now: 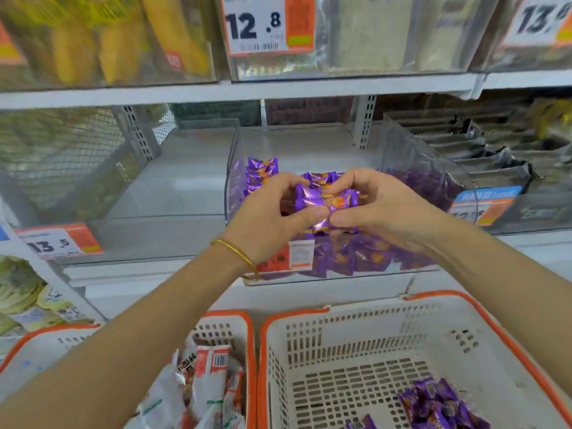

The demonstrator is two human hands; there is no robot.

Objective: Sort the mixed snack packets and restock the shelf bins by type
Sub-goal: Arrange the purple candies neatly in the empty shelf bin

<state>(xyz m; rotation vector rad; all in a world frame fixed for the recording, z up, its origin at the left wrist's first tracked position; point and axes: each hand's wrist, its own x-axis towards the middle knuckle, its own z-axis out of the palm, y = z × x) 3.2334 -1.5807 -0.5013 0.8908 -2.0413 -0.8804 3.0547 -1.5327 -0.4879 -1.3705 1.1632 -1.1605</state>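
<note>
A cluster of shiny purple foil snack packets (325,201) is being held up between both hands, right above the clear plastic shelf bin (232,168). The left grip (269,221) is clenched round the cluster's left side with the thumb pressed to the front. The right grip (380,212) is pinched onto the right side, and the two thumbs are nearly touching. Beneath them the bin is seen lined with matching purple packets (356,258), so this type is judged well on the way to being restocked. In the white slotted basket with the orange rim (340,332) on the right, only a small heap of purple packets (439,404) is left to be lifted out. The second orange-rimmed basket (232,314) on the left is loaded with white-and-red wrapped packets (210,376), and that type is judged not yet started.
</note>
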